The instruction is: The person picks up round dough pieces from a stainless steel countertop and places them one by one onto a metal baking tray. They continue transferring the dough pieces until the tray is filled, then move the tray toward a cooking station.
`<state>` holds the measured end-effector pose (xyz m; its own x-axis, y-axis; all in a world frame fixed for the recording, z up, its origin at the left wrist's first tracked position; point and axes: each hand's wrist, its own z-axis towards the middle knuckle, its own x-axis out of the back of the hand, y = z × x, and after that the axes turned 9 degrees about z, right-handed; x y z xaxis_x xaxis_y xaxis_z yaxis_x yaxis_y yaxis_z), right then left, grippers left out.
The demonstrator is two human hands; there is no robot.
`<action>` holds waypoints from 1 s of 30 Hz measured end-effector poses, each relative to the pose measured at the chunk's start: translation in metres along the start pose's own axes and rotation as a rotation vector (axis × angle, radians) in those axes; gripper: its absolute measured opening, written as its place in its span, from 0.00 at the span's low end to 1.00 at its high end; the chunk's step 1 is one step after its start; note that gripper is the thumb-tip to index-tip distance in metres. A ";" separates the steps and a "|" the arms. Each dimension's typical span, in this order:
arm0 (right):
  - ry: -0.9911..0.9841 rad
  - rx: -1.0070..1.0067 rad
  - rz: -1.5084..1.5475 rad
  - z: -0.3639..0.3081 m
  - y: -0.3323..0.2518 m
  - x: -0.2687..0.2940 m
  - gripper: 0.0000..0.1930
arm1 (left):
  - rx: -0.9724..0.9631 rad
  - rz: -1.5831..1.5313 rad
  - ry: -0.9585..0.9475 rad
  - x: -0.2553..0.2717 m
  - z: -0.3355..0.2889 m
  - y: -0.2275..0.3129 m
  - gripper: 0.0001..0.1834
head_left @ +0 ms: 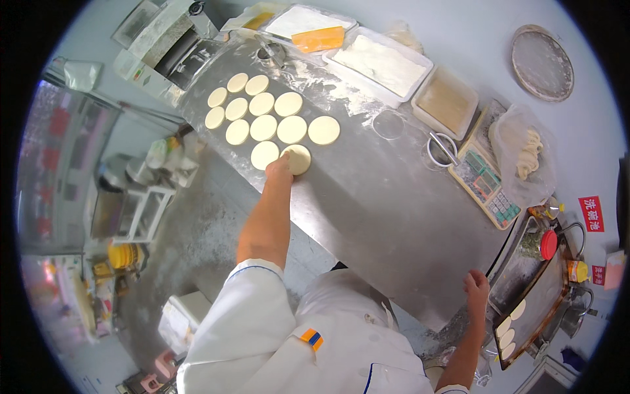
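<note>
My left hand [279,168] reaches out over the near edge of the steel table and grips the left edge of a pale, flat dough round [299,159]. Another dough round [264,155] lies just left of it, and several more, such as one dough round [291,129], are spread in loose rows toward the far left. Off to the right, my right hand [477,286] hangs by the table's right end with fingers curled in and nothing visible in them. The baking tray [548,303] beyond that hand carries several pale dough pieces [506,337].
Along the back of the steel table [367,217] stand a flour tub [394,98], an orange scraper [318,39] and a tan-filled container [447,100]. A digital scale [485,184], a metal ring [441,150] and bagged dough [529,154] are at right. A machine [167,49] occupies the far-left corner.
</note>
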<state>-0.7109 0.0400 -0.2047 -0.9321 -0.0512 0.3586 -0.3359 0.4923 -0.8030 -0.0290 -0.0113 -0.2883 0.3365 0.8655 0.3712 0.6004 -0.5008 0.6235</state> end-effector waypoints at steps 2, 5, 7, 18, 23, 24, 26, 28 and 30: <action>-0.064 0.044 -0.038 0.007 -0.013 -0.031 0.23 | -0.027 0.023 0.035 0.000 0.001 0.000 0.30; -0.126 0.118 -0.081 0.010 -0.034 -0.071 0.21 | -0.025 -0.045 -0.002 -0.003 0.003 -0.003 0.30; -0.187 0.179 -0.037 0.006 -0.047 -0.093 0.20 | -0.149 0.061 0.019 -0.007 0.002 -0.005 0.28; -0.658 -0.083 0.525 -0.008 -0.092 -0.223 0.26 | -0.792 0.164 -0.512 0.017 -0.125 -0.034 0.18; -0.899 -0.249 1.087 -0.008 -0.100 -0.262 0.32 | -0.370 0.366 -1.238 0.017 -0.207 -0.052 0.18; -0.903 -0.223 1.155 -0.004 -0.100 -0.267 0.32 | -0.376 0.447 -1.381 0.010 -0.211 -0.052 0.19; -0.878 -0.183 1.173 0.006 -0.096 -0.267 0.27 | -0.540 0.604 -1.377 -0.005 -0.201 -0.048 0.23; -0.681 -0.265 1.073 0.011 -0.087 -0.266 0.25 | -0.762 0.740 -1.235 -0.026 -0.169 -0.038 0.27; -0.479 -0.422 1.038 0.012 -0.076 -0.264 0.22 | -0.995 0.858 -0.967 -0.054 -0.115 -0.009 0.32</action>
<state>-0.4413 0.0056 -0.2440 -0.7172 0.2626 -0.6455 0.5857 0.7291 -0.3540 -0.1363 -0.0551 -0.2345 0.8401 -0.1630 0.5174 -0.5421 -0.2911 0.7883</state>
